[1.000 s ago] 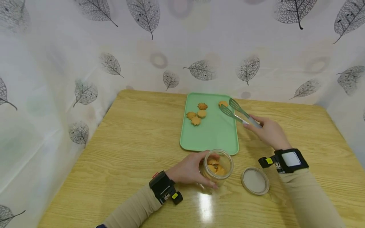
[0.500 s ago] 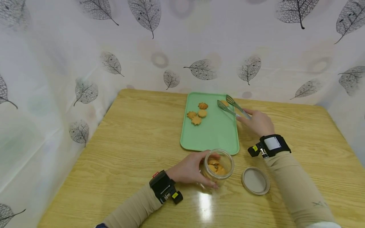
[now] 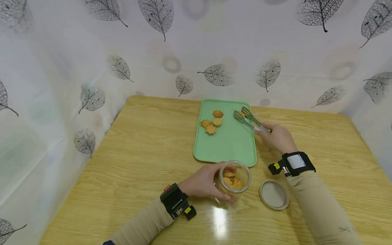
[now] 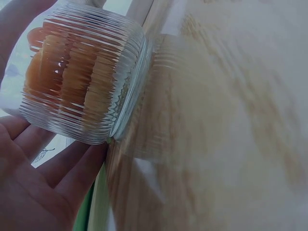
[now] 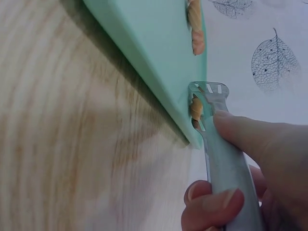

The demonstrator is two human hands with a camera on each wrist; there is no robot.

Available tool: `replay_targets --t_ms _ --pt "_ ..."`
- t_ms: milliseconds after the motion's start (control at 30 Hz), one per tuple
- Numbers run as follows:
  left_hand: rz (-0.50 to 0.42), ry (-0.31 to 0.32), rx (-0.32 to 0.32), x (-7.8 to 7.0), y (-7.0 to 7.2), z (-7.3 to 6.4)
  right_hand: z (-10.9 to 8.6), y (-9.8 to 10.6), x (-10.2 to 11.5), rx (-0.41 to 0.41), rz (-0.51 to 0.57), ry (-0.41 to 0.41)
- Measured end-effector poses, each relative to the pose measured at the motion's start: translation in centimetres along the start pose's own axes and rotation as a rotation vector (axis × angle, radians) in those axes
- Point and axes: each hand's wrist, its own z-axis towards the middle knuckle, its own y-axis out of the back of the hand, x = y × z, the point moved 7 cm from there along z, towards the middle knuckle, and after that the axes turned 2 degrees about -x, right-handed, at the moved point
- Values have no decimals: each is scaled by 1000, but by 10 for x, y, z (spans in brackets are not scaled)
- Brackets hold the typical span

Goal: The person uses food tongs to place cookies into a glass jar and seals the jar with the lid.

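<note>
My left hand (image 3: 202, 180) grips a ribbed glass jar (image 3: 246, 178) without its lid, in front of the tray. Through the glass, several cookies (image 4: 72, 72) show stacked inside in the left wrist view. Slotted tongs (image 3: 260, 127) are held in my right hand (image 3: 279, 139), thumb on one arm and fingers curled about the other. Their two heads reach over the tray's far right corner, one on each side of a cookie (image 5: 196, 109). Whether they press on it, I cannot tell. On the green tray (image 3: 226, 148), several more cookies (image 3: 210, 129) lie at the left.
A round jar lid (image 3: 274, 194) lies on the wooden table (image 3: 147, 146), right of the jar. Behind the table hangs a white leaf-patterned curtain (image 3: 196, 44), close to the tray's far edge.
My right hand with the tongs has moved left over the far right cookie, then drawn back slightly toward me. The tong heads have come closer together. My left hand and the jar stay put.
</note>
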Motion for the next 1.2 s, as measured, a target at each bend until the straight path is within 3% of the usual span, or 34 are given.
replay_targets --t_ms 267,500,967,1200 --pt "10 1 1 0 0 0 -39 -3 1 10 -10 40" --pt "12 -2 -11 0 1 0 -78 0 1 -5 44 69" --pt "2 -5 -6 1 0 1 -161 60 16 49 80 89" --pt "-9 -1 0 3 0 0 -189 72 29 39 59 244"
